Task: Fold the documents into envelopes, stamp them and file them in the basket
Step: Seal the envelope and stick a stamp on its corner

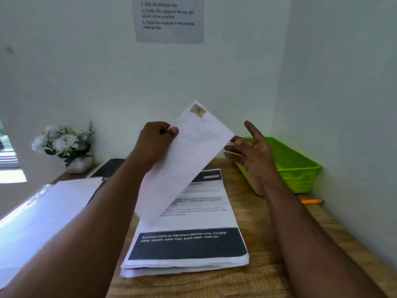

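A white envelope with a brownish stamp at its upper corner is held tilted in the air above the desk. My left hand grips its left edge between thumb and fingers. My right hand is spread open beside the envelope's right edge, its fingertips touching or nearly touching the corner. Under the envelope lies a stack of printed documents on the wooden desk. A lime-green basket stands at the right, behind my right hand.
A stack of blank envelopes in clear plastic lies at the left. A white flower pot and a dark notebook stand at the back. An orange pen lies by the right wall. An instruction sheet hangs on the wall.
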`<move>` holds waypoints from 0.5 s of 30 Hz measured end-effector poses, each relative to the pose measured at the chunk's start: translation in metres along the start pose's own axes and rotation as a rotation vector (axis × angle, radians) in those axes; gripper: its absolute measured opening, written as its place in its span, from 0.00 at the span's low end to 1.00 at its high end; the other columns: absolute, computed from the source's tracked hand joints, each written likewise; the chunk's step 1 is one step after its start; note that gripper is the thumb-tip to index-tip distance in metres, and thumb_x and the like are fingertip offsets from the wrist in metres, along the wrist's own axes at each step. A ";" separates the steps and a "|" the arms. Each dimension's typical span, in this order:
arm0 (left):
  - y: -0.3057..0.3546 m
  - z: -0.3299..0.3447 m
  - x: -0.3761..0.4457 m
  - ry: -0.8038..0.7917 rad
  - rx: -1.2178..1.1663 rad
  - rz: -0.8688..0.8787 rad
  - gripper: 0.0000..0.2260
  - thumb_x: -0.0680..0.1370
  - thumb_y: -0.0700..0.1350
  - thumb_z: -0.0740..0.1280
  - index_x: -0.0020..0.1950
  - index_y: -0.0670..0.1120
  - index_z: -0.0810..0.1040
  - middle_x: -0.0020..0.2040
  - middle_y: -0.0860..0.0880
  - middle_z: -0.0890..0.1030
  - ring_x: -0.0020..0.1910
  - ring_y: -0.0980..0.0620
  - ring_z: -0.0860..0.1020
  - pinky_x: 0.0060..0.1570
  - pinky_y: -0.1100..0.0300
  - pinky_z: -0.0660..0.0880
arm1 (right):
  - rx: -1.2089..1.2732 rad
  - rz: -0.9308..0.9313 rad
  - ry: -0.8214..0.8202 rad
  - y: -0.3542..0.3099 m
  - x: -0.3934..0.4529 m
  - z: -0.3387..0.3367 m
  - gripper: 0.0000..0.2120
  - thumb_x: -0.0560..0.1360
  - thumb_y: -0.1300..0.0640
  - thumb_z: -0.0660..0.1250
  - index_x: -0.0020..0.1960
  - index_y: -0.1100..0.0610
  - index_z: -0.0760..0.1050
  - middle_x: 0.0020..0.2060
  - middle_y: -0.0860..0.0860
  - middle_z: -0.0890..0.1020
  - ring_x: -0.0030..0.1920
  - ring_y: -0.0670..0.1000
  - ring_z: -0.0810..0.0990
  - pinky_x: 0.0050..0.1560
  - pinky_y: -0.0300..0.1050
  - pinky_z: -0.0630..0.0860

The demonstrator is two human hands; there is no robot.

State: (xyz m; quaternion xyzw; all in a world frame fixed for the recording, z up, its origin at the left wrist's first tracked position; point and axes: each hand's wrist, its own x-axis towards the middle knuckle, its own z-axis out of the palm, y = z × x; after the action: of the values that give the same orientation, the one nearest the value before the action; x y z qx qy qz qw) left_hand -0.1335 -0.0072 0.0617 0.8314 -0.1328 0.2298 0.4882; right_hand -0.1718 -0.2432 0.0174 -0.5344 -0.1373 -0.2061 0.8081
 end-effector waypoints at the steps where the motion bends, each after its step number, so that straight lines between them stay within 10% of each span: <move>1: 0.014 -0.001 0.006 0.036 -0.067 0.009 0.18 0.79 0.45 0.65 0.30 0.45 0.64 0.29 0.49 0.62 0.29 0.52 0.60 0.31 0.58 0.55 | 0.013 -0.066 0.047 -0.005 0.000 -0.004 0.25 0.77 0.67 0.64 0.71 0.52 0.67 0.48 0.56 0.84 0.45 0.53 0.83 0.48 0.45 0.80; 6: 0.083 0.017 0.038 0.058 -0.280 0.068 0.12 0.80 0.42 0.62 0.36 0.44 0.68 0.34 0.46 0.62 0.33 0.53 0.61 0.33 0.60 0.57 | -0.572 -0.428 0.316 -0.027 0.001 -0.043 0.13 0.76 0.64 0.66 0.59 0.55 0.78 0.49 0.53 0.84 0.53 0.49 0.82 0.57 0.42 0.77; 15: 0.144 0.124 0.070 0.169 -0.672 -0.105 0.16 0.81 0.38 0.56 0.35 0.49 0.57 0.35 0.51 0.57 0.33 0.53 0.55 0.31 0.62 0.56 | -1.262 -0.343 0.219 -0.040 0.005 -0.128 0.12 0.78 0.54 0.65 0.55 0.58 0.82 0.51 0.55 0.84 0.53 0.56 0.81 0.54 0.50 0.76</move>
State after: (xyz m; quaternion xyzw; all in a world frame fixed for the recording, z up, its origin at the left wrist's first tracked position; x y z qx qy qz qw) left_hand -0.1061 -0.1859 0.1541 0.6081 -0.1171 0.2156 0.7550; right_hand -0.1859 -0.3757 0.0017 -0.8518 0.0095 -0.4259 0.3049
